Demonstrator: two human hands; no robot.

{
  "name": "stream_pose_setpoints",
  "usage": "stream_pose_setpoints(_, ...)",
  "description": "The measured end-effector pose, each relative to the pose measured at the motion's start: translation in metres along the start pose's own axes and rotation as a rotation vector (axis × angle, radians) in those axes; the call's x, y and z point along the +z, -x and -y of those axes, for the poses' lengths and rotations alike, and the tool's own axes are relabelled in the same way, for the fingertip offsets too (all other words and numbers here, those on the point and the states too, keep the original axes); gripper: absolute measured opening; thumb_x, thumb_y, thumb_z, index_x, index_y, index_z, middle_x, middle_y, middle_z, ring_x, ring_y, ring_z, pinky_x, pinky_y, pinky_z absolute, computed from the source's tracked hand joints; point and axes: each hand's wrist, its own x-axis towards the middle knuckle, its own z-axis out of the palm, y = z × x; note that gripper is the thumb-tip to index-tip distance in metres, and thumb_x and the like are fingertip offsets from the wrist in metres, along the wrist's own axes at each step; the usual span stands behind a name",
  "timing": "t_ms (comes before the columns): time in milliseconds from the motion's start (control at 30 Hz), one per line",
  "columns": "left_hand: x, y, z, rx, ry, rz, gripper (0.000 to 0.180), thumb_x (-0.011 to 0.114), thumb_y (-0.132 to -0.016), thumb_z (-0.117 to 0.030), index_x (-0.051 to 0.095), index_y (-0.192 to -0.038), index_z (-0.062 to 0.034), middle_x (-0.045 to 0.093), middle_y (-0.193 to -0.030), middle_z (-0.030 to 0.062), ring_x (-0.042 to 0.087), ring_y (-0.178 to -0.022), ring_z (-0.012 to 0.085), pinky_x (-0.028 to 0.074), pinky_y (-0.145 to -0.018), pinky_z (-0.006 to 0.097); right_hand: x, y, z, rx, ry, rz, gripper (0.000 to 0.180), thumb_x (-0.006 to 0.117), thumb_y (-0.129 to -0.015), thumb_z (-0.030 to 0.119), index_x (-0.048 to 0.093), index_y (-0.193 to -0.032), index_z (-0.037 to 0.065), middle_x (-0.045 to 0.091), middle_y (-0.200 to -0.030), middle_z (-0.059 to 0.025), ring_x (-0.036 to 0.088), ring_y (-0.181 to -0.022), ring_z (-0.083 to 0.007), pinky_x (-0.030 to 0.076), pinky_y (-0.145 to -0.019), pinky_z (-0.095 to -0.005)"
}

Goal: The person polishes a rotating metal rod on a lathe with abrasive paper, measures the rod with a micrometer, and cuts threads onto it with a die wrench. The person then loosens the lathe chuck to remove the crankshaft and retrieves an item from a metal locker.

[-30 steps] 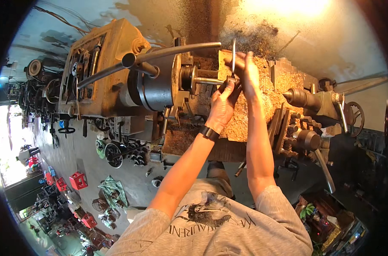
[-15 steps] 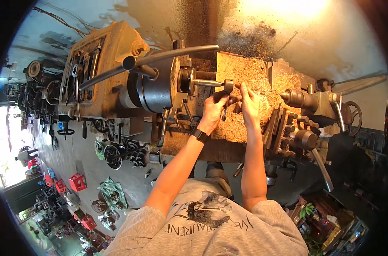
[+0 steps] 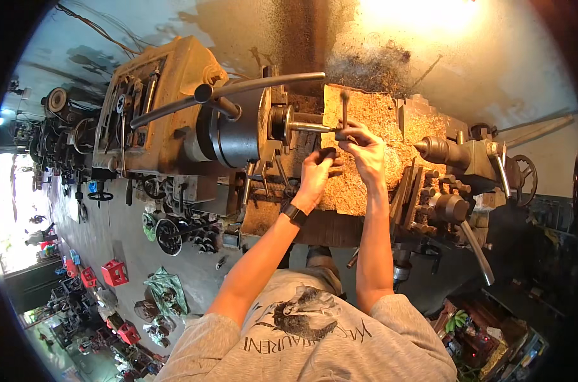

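Note:
A shiny metal rod (image 3: 311,127) sticks out to the right from the lathe chuck (image 3: 235,134). At its free end is a small dark tool with a round collar and a thin handle (image 3: 345,109), which looks like a die stock; the handle points up, away from me. My right hand (image 3: 367,151) is closed around the collar area, its fingers hiding much of it. Just below the rod end, my left hand (image 3: 315,175) is half curled with fingers apart and dark at the tips. It appears to hold nothing.
Long bars (image 3: 263,83) reach across above the chuck. Metal chips cover a board (image 3: 365,184) under my hands. To the right stand the tailstock with a pointed centre (image 3: 435,148) and a tool post with a lever (image 3: 476,251). Red crates (image 3: 115,272) sit on the floor at left.
The tool's handle, which pointed down toward me, now points up. My left hand has come off the tool and dropped slightly; my right hand has closed round its collar.

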Motion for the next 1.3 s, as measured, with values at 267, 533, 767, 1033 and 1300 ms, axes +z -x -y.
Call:
stream_pose_setpoints(267, 0.02, 0.029, -0.022, 0.049, -0.161, -0.051, 0.024, 0.049, -0.096, -0.022, 0.053, -0.106, -0.001, 0.059, -0.09, 0.0084, 0.061, -0.076, 0.0155, 0.055, -0.062, 0.029, -0.003, 0.059, 0.027, -0.028, -0.067, -0.047, 0.033, 0.066, -0.077, -0.004, 0.061, -0.11, -0.002, 0.06, -0.115, -0.0166, 0.063, -0.096, -0.0248, 0.056, -0.082, -0.0333)
stream_pose_setpoints(533, -0.023, 0.161, -0.087, 0.973, -0.746, -0.176, 0.021, 0.062, -0.083, -0.008, 0.057, -0.103, -0.0008, 0.058, -0.096, 0.0135, 0.058, -0.086, 0.0211, 0.049, -0.069, 0.03, 0.009, 0.143, 0.089, 0.122, -0.217, 0.282, 0.038, 0.07, -0.078, 0.007, 0.061, -0.113, -0.005, 0.062, -0.108, -0.0179, 0.061, -0.099, -0.0272, 0.049, -0.087, -0.04)
stream_pose_setpoints(767, -0.073, 0.207, -0.221, 1.162, -1.349, 0.038, 0.037, 0.068, -0.079, -0.021, 0.059, -0.109, -0.0008, 0.056, -0.116, 0.0171, 0.053, -0.108, 0.0348, 0.041, -0.093, 0.047, 0.086, 0.097, 0.125, 0.397, -0.281, 0.579, 0.055, 0.058, -0.088, 0.036, 0.061, -0.1, -0.017, 0.065, -0.091, -0.0247, 0.066, -0.068, -0.0246, 0.054, -0.058, -0.0317)
stream_pose_setpoints(1033, -0.185, 0.291, -0.222, 0.845, -1.193, -0.087, 0.035, 0.067, -0.075, -0.003, 0.058, -0.109, -0.0012, 0.06, -0.088, 0.0133, 0.061, -0.077, 0.0304, 0.049, -0.067, 0.035, 0.237, 0.057, 0.123, 0.713, -0.436, 0.61, 0.057, 0.037, -0.097, 0.043, 0.057, -0.104, -0.01, 0.063, -0.072, -0.0167, 0.058, -0.048, -0.0188, 0.046, -0.036, -0.0216)
stream_pose_setpoints(1300, -0.294, 0.324, -0.204, 1.134, -1.148, -0.614, 0.025, 0.064, -0.073, 0.003, 0.06, -0.098, -0.0014, 0.059, -0.081, 0.0141, 0.059, -0.067, 0.0323, 0.047, -0.059, 0.036, 0.391, 0.054, 0.086, 0.749, -0.356, 0.476, 0.036, 0.048, -0.096, 0.034, 0.059, -0.11, 0.003, 0.066, -0.088, -0.0178, 0.063, -0.06, -0.0187, 0.053, -0.049, -0.0275)
